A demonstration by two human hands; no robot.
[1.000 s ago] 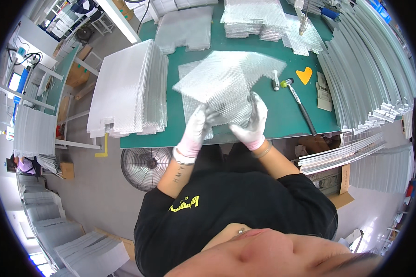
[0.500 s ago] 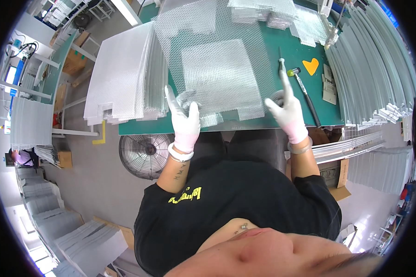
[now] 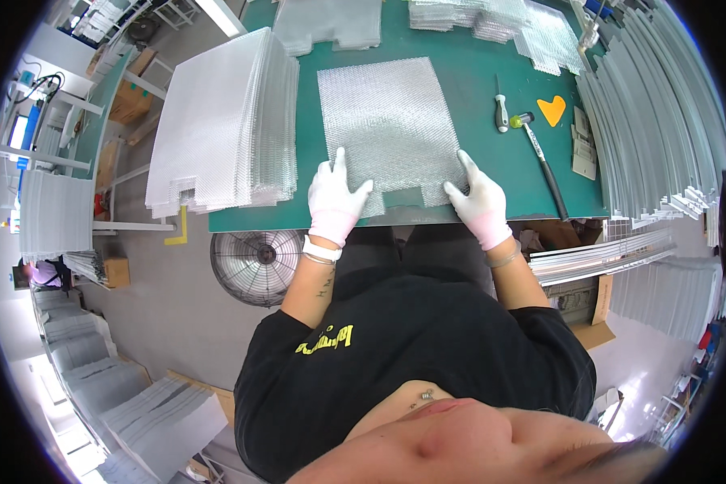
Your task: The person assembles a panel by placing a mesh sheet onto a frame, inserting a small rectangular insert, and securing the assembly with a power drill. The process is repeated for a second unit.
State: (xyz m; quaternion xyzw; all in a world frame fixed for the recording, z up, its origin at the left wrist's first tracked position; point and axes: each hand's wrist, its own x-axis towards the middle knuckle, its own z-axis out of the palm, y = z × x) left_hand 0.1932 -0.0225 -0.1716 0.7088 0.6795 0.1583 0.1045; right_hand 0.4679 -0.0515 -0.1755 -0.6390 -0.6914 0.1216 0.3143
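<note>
A silvery metal mesh sheet (image 3: 391, 113) with a notch in its near edge lies on the green tabletop (image 3: 310, 214) in front of me. Both my hands wear white gloves with pink cuffs. My left hand (image 3: 335, 198) is at the sheet's near left corner, fingers stretched and thumb apart over the mesh. At the near right corner, my right hand (image 3: 480, 198) has its fingers along the side edge and its thumb on the mesh. Each hand looks open, touching the sheet rather than wrapped round it; the undersides of the fingers are hidden.
A tall stack of mesh sheets (image 3: 210, 121) stands at left. More sheets (image 3: 327, 22) lie at the far side. To the right are a screwdriver (image 3: 501, 113), a hammer (image 3: 547, 169), an orange heart-shaped piece (image 3: 552, 110) and upright panels (image 3: 653, 121). A floor fan (image 3: 258, 266) stands below the table.
A large see-through mesh that spread over the sheet and the far stack is gone from there. My hands have come closer together, onto the sheet's near corners.
</note>
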